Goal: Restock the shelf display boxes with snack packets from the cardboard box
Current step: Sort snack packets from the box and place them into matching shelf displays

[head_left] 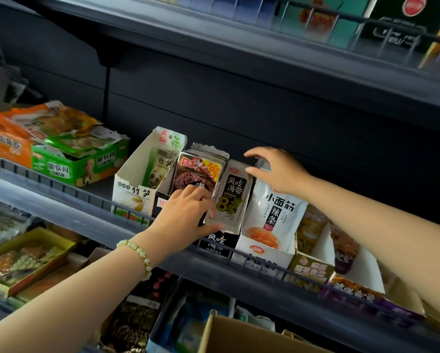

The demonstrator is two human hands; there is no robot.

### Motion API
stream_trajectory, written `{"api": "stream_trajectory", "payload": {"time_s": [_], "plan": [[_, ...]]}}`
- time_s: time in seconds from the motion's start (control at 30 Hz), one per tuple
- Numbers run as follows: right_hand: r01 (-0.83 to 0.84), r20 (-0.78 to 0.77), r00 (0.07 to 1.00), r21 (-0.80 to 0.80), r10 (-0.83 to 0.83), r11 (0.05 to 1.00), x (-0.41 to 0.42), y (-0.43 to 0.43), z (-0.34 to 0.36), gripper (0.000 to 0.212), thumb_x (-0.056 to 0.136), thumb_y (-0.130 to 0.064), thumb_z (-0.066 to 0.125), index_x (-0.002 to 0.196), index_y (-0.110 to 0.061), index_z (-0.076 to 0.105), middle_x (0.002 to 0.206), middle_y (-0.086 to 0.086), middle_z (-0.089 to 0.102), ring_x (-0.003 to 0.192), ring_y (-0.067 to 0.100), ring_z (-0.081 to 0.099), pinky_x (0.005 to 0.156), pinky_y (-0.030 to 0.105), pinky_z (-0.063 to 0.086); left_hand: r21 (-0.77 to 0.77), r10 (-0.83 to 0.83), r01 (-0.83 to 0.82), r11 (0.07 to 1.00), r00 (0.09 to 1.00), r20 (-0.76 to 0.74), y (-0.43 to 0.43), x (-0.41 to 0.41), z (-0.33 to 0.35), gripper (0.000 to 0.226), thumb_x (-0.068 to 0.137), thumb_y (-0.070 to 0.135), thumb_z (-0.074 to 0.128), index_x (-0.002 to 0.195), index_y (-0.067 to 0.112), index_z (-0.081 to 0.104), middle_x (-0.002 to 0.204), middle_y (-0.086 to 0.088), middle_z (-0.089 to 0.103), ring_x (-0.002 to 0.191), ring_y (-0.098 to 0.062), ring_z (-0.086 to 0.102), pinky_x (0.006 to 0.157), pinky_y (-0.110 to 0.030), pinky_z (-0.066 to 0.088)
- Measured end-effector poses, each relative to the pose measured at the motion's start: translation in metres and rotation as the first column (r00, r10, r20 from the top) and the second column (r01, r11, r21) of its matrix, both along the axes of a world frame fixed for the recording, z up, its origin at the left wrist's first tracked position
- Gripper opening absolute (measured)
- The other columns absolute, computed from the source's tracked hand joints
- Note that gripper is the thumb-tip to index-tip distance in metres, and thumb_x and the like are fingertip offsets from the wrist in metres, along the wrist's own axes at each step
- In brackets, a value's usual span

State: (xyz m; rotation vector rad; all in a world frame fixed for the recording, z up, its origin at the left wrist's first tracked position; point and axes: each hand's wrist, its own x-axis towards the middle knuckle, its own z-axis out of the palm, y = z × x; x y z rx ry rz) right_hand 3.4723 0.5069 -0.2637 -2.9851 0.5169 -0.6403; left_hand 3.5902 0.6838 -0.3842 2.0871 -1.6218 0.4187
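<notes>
The left grip (pixel 188 212) clasps the lower left corner of the seaweed packet (pixel 233 194), thumb along its bottom edge. The packet stands on end in its black display box (pixel 217 242), long axis upright with the top tipped slightly right and the printed face forward. It is wedged between the red packets (pixel 196 171) and the white packet (pixel 277 212). The right grip (pixel 277 171) pinches the top edge of that white packet, which stands upright in the white display box (pixel 259 256). Dark open space lies behind and above the boxes, under the upper shelf (pixel 264 54). The cardboard box (pixel 239 337) sits below.
</notes>
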Motion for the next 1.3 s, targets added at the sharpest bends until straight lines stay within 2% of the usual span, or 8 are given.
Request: {"api": "stream_trajectory", "payload": {"time_s": [0.13, 0.4, 0.63, 0.73, 0.83, 1.1, 1.2, 1.3], "plan": [[-0.044, -0.083, 0.995, 0.049, 0.048, 0.998, -0.062, 0.046, -0.021, 0.049, 0.096, -0.038, 0.053, 0.143, -0.030, 0.039, 0.147, -0.014, 0.041, 0.133, 0.004, 0.036, 0.110, 0.026, 0.030, -0.138, -0.030, 0.013, 0.990, 0.992, -0.125, 0.032, -0.038, -0.006, 0.064, 0.082, 0.072, 0.035, 0.127, 0.031, 0.056, 0.140, 0.007, 0.046, 0.132, -0.018, 0.038, 0.105, -0.038, 0.036], [-0.077, -0.203, 0.969, 0.302, 0.143, 0.950, -0.176, 0.113, -0.125, 0.055, 0.095, -0.046, 0.048, 0.146, -0.042, 0.028, 0.149, -0.031, 0.023, 0.134, -0.013, 0.020, 0.108, 0.013, 0.019, 0.241, 0.000, 0.136, 0.961, 0.871, -0.491, 0.115, -0.118, -0.067, 0.086, 0.075, 0.082, 0.028, 0.149, 0.040, 0.016, 0.155, 0.018, 0.018, 0.142, -0.006, 0.024, 0.114, -0.027, 0.029], [0.090, -0.346, 0.931, 0.528, 0.117, 0.845, -0.228, 0.137, -0.234, 0.050, 0.097, -0.047, 0.045, 0.145, -0.038, 0.032, 0.152, -0.020, 0.026, 0.140, 0.000, 0.025, 0.112, 0.021, 0.027, 0.124, 0.047, 0.113, 0.986, 0.522, -0.852, 0.139, -0.149, -0.106, 0.075, 0.081, 0.053, 0.057, 0.147, 0.032, 0.029, 0.143, 0.007, 0.046, 0.119, -0.010, 0.053, 0.095, -0.035, 0.052], [0.236, -0.413, 0.907, 0.659, 0.081, 0.715, -0.238, 0.144, -0.276, 0.052, 0.097, -0.041, 0.049, 0.145, -0.027, 0.034, 0.148, -0.010, 0.035, 0.136, 0.009, 0.036, 0.102, 0.018, 0.034, 0.034, 0.008, 0.062, 0.997, 0.380, -0.925, 0.137, -0.156, -0.110, 0.069, 0.077, 0.048, 0.061, 0.141, 0.034, 0.041, 0.132, 0.007, 0.056, 0.112, -0.013, 0.059, 0.090, -0.041, 0.056], [0.360, -0.423, 0.905, 0.814, 0.040, 0.456, -0.237, 0.149, -0.306, 0.049, 0.097, -0.032, 0.053, 0.141, -0.015, 0.038, 0.139, 0.000, 0.047, 0.123, 0.013, 0.048, 0.087, 0.015, 0.044, -0.017, -0.024, 0.027, 0.999, 0.271, -0.962, 0.139, -0.158, -0.114, 0.067, 0.073, 0.048, 0.063, 0.137, 0.037, 0.047, 0.128, 0.007, 0.059, 0.107, -0.013, 0.064, 0.089, -0.040, 0.056], [0.348, -0.370, 0.872, 0.929, -0.320, -0.125, -0.187, 0.166, -0.366, 0.044, 0.081, -0.026, 0.076, 0.117, -0.010, 0.059, 0.118, 0.007, 0.064, 0.108, 0.024, 0.062, 0.085, 0.034, 0.054, -0.019, -0.023, 0.019, 1.000, 0.263, -0.965, 0.135, -0.159, -0.116, 0.061, 0.077, 0.045, 0.062, 0.135, 0.040, 0.046, 0.127, 0.010, 0.057, 0.111, -0.016, 0.061, 0.092, -0.045, 0.054], [0.363, -0.393, 0.790, 0.919, -0.470, -0.158, -0.166, 0.164, -0.397, 0.091, 0.047, -0.045, 0.090, 0.123, -0.008, 0.056, 0.122, 0.012, 0.063, 0.109, 0.029, 0.062, 0.090, 0.044, 0.054, -0.005, -0.011, 0.022, 1.000, 0.286, -0.958, 0.133, -0.160, -0.115, 0.060, 0.081, 0.043, 0.060, 0.138, 0.039, 0.043, 0.127, 0.009, 0.055, 0.111, -0.016, 0.060, 0.093, -0.046, 0.053], [0.343, -0.368, 0.757, 0.927, -0.540, -0.151, -0.156, 0.169, -0.405, 0.086, 0.057, -0.029, 0.091, 0.128, -0.005, 0.049, 0.127, 0.013, 0.059, 0.112, 0.030, 0.060, 0.093, 0.045, 0.053, 0.005, 0.001, 0.011, 1.000, 0.299, -0.954, 0.130, -0.161, -0.115, 0.052, 0.091, 0.031, 0.059, 0.139, 0.037, 0.040, 0.126, 0.007, 0.054, 0.108, -0.017, 0.060, 0.095, -0.048, 0.051]]}}
